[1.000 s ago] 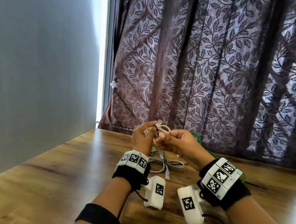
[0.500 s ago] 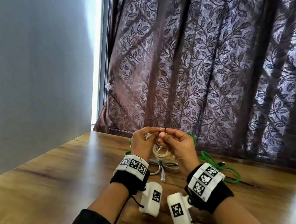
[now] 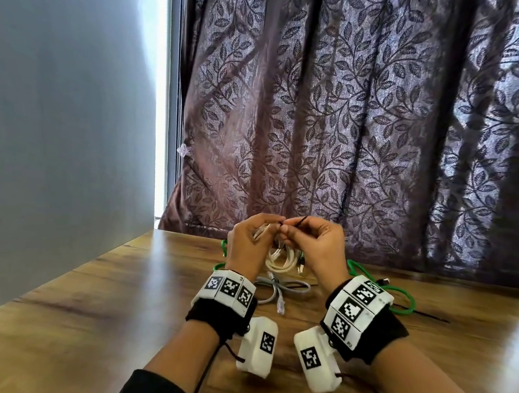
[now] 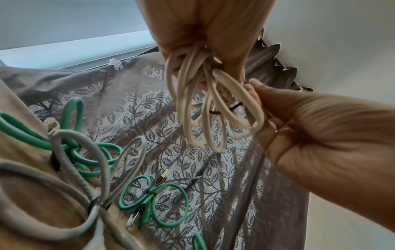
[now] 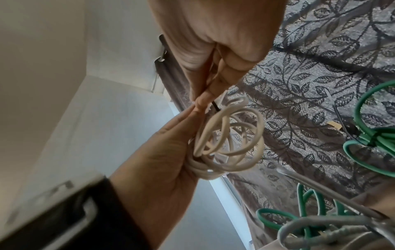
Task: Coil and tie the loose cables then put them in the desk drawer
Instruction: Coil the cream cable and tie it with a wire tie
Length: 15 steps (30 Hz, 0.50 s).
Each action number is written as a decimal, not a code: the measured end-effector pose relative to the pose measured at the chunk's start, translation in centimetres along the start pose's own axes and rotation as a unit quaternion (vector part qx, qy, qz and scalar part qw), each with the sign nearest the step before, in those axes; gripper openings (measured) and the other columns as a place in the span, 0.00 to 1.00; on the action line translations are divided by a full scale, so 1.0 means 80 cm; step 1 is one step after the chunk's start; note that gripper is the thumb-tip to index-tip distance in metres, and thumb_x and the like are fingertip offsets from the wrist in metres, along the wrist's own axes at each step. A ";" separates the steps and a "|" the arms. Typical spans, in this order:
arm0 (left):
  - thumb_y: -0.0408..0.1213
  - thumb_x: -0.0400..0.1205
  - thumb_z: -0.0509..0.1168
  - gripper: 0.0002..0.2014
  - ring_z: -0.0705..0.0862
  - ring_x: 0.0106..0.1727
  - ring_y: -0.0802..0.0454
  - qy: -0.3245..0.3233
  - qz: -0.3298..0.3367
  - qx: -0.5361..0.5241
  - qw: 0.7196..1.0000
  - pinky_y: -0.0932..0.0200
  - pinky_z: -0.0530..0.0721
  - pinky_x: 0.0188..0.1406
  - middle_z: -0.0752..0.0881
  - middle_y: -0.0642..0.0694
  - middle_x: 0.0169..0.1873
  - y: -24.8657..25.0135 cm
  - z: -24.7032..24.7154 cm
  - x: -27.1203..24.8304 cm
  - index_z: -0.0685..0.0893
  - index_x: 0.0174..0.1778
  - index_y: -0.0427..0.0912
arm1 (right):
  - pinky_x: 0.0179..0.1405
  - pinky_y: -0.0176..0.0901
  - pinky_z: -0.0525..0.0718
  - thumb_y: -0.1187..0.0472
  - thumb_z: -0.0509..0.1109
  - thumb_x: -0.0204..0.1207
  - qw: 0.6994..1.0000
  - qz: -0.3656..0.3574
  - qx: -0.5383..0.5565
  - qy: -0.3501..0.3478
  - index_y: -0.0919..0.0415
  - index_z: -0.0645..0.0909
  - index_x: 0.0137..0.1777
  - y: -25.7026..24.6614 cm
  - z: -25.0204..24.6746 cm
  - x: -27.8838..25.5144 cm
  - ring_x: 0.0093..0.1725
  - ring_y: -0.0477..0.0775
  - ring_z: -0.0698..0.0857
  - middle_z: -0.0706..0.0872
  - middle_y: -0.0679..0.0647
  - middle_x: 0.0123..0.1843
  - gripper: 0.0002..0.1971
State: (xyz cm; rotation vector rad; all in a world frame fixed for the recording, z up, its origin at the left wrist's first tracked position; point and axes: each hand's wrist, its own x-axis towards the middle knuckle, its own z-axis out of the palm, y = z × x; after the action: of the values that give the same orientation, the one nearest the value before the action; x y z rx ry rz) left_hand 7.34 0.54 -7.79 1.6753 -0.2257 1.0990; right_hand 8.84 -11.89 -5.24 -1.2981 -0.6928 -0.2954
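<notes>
A coiled white cable hangs above the wooden desk, its loops held together in my left hand. My right hand pinches a thin black cable tie at the top of the coil, fingertip to fingertip with the left. Below the hands lies a grey cable bundle, bound at its middle. Green cable bundles lie behind and to the right.
A dark leaf-patterned curtain hangs along the desk's far edge. A grey wall bounds the desk on the left. A loose black tie lies on the desk to the right of the green cable.
Both hands have risen slightly with the white coil. My right hand has shifted from the coil's side to its top, and a black tie end now sticks up between the fingertips.
</notes>
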 end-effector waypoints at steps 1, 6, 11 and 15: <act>0.39 0.74 0.69 0.07 0.87 0.38 0.62 -0.003 0.003 0.004 1.000 0.58 0.86 0.42 0.90 0.56 0.35 -0.001 -0.001 0.001 0.90 0.40 0.57 | 0.30 0.30 0.85 0.78 0.71 0.70 1.000 0.003 0.004 -0.001 0.72 0.85 0.40 0.000 0.001 0.000 0.25 0.42 0.85 0.87 0.49 0.24 0.04; 0.44 0.70 0.69 0.07 0.87 0.37 0.57 -0.012 0.001 -0.014 1.000 0.52 0.87 0.42 0.91 0.52 0.35 -0.003 0.001 0.002 0.90 0.41 0.55 | 0.30 0.28 0.85 0.77 0.70 0.72 0.998 0.018 0.060 0.003 0.77 0.84 0.48 -0.006 -0.004 0.002 0.26 0.42 0.86 0.88 0.50 0.25 0.05; 0.42 0.72 0.69 0.09 0.89 0.41 0.56 -0.019 0.019 -0.034 0.999 0.53 0.88 0.45 0.91 0.52 0.38 0.006 0.000 -0.001 0.90 0.46 0.55 | 0.29 0.28 0.85 0.77 0.70 0.73 0.999 0.019 0.019 -0.030 0.71 0.84 0.41 -0.014 -0.006 0.001 0.26 0.41 0.85 0.88 0.50 0.25 0.04; 0.43 0.73 0.69 0.09 0.86 0.35 0.60 -0.022 0.034 -0.031 0.999 0.56 0.85 0.38 0.90 0.57 0.34 0.009 -0.001 -0.002 0.89 0.43 0.63 | 0.31 0.30 0.86 0.76 0.71 0.73 0.999 0.024 0.013 -0.034 0.67 0.85 0.39 -0.016 -0.010 0.002 0.28 0.44 0.86 0.89 0.52 0.27 0.06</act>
State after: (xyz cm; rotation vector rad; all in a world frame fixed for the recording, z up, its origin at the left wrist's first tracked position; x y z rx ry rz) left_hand 6.75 0.29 -7.43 1.6472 -0.3438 1.0957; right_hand 8.44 -12.98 -4.23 -1.3025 -0.7202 -0.2042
